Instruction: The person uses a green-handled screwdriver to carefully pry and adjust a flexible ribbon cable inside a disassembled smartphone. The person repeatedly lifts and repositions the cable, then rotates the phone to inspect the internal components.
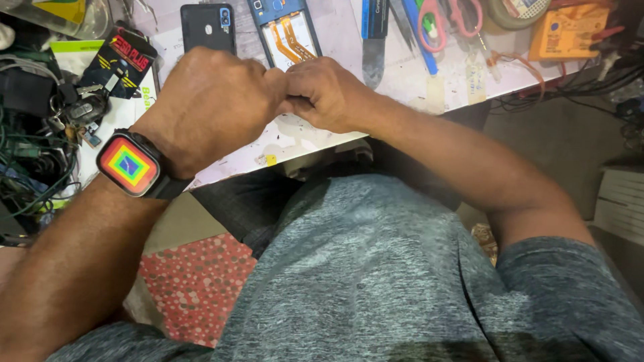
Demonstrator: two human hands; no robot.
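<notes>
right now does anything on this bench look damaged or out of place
Yes. An opened phone lies at the bench's far edge with its back off, orange ribbon cables bare. Beside it lies a separate black phone back cover. The left hand and right hand meet, fists closed; anything between them is hidden.

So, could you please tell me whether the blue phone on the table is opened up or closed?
Opened up: the blue phone lies with orange ribbon cables exposed.

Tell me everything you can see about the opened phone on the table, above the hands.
The opened phone lies flat on the white table, back cover off, with a blue frame. Two orange flat cables run down its pale inside. Its top is cut by the picture edge; the right hand hides its lower end. A black phone lies beside it.
</notes>
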